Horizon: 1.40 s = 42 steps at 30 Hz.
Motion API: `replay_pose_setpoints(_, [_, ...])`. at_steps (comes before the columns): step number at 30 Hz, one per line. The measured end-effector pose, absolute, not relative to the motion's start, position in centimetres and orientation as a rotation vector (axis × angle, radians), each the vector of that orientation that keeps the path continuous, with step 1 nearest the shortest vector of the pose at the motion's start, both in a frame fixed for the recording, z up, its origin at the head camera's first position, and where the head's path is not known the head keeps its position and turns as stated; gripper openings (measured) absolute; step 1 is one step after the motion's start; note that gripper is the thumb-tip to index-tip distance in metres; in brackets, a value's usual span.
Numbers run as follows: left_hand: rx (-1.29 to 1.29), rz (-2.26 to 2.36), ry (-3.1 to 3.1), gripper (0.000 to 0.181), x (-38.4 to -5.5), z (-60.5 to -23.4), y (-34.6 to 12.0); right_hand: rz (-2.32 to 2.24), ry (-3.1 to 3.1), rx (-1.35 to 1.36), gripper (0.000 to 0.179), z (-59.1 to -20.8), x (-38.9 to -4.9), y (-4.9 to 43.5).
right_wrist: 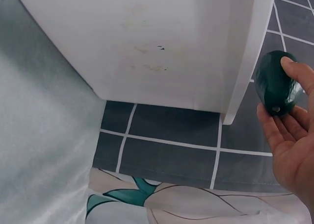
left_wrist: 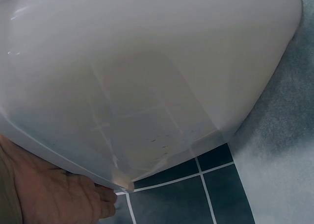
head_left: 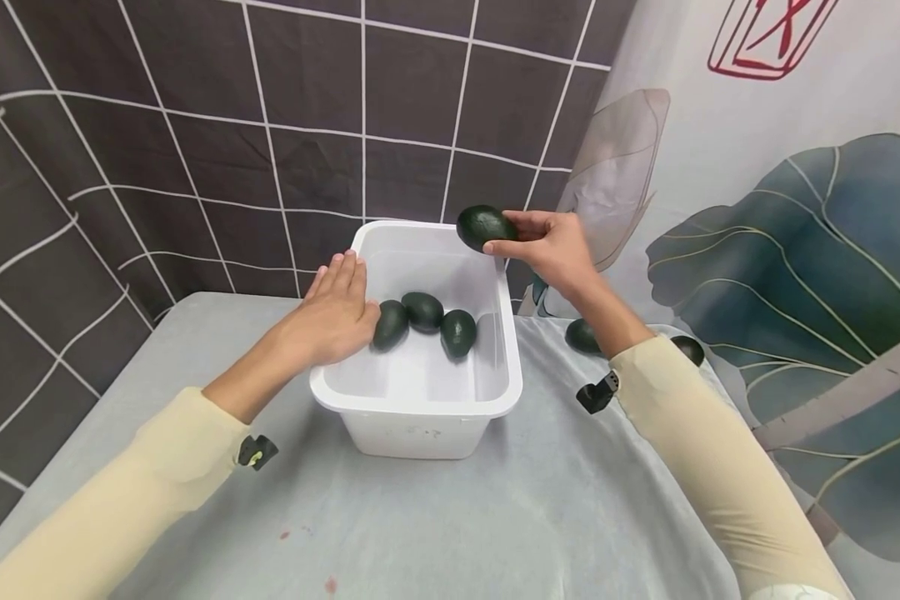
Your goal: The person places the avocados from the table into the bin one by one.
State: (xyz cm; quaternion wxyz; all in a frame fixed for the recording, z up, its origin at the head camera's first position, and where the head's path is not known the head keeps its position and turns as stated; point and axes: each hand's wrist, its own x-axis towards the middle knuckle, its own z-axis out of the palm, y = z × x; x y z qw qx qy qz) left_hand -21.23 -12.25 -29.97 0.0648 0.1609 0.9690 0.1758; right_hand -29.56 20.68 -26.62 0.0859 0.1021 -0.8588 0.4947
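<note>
In the head view a white plastic tub (head_left: 416, 407) stands on the cloth-covered table with three dark green avocados inside, one of them an avocado (head_left: 459, 333) at the right. My right hand (head_left: 547, 246) holds another avocado (head_left: 486, 227) between thumb and fingers, over the tub's far right corner. That held avocado (right_wrist: 274, 82) also shows in the right wrist view, beside the tub wall. My left hand (head_left: 336, 312) lies with straight fingers on the tub's left rim. In the left wrist view the left hand (left_wrist: 59, 194) is partly hidden behind the tub wall (left_wrist: 147, 87).
Right of the tub lie an avocado (head_left: 582, 336) and another dark round one (head_left: 688, 350), both partly hidden by my right arm. A dark tiled-pattern curtain (head_left: 307, 83) hangs behind the table (head_left: 420, 525). A leaf-patterned curtain (head_left: 832, 250) hangs at the right.
</note>
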Motion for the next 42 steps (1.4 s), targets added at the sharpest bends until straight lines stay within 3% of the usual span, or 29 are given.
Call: replay_pose_setpoints(42, [0.490, 0.536, 2.915, 0.078, -21.3, -29.8, -12.2, 1.397, -2.629, 0.275, 0.060, -27.9, -30.5, 18.1])
